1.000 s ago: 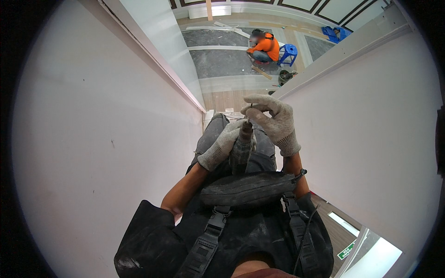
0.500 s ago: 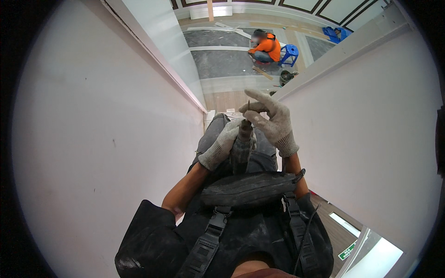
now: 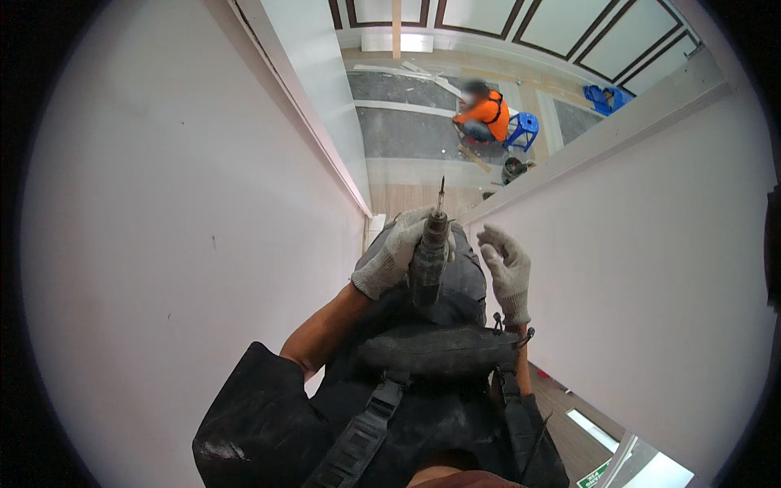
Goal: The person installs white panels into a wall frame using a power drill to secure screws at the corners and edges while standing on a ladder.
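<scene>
In my left hand (image 3: 394, 255), in a pale knitted glove, is a dark, dusty drill (image 3: 429, 267), its thin metal bit (image 3: 441, 191) pointing up and away from me. The hand wraps round the drill's body in front of my legs. My right hand (image 3: 504, 268), gloved the same, is apart to the right of the drill, fingers loosely spread and holding nothing. Below both hands a black pouch (image 3: 435, 351) with straps lies across my body.
Pale walls (image 3: 130, 244) rise close on both sides. Beyond the opening a person (image 3: 488, 118) in orange squats among wooden strips beside a blue stool (image 3: 522, 130), a bucket (image 3: 512, 169) and blue items (image 3: 602, 98). Dark-framed white panels (image 3: 480, 16) line the back.
My right hand has left the bit and drawn back to the right and down, leaving the bit in view. My left hand stays on the drill. The view has shifted slightly.
</scene>
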Action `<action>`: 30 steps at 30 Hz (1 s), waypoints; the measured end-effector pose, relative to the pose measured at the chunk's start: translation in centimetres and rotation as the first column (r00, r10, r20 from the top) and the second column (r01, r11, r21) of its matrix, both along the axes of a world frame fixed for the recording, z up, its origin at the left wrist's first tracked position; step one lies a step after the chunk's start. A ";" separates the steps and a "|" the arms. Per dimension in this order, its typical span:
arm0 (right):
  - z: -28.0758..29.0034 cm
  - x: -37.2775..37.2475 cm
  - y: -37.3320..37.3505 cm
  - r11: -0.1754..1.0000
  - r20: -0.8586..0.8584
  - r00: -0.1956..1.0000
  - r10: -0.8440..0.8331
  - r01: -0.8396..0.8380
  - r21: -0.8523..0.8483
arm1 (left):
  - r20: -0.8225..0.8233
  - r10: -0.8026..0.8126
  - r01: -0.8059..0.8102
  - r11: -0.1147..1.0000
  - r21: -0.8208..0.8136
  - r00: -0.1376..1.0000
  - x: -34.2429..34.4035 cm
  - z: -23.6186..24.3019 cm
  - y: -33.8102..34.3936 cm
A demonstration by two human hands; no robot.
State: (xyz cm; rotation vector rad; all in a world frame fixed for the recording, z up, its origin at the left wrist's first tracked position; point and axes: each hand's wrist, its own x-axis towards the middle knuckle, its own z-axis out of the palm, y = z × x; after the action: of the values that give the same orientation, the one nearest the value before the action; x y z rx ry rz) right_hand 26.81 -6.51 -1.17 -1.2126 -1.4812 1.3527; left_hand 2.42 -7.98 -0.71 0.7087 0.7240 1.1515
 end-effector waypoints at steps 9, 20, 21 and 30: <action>0.3 -2.8 1.1 0.887 0.130 0.966 0.221 -0.255 0.386 | 0.141 0.035 -0.060 0.982 0.177 0.989 -1.0 9.3 5.5; -0.3 -5.6 2.6 0.810 0.246 0.968 -0.043 -0.110 0.575 | 0.142 -0.172 0.100 0.907 0.409 0.975 2.8 18.9 6.1; -0.2 -5.8 2.7 0.822 0.200 0.980 -0.020 -0.098 0.561 | 0.136 -0.151 0.079 0.899 0.432 0.979 3.5 19.2 5.7; 1.5 -4.7 1.9 0.580 0.343 0.888 -0.306 -0.112 0.807 | 0.178 -0.242 0.087 0.790 0.607 0.954 5.4 22.5 5.0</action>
State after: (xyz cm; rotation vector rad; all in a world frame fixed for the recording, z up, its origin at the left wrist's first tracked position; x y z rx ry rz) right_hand 22.12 -4.65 0.29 -0.9613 -1.9912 0.1496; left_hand 7.87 -2.94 21.76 1.1066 0.0611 1.2836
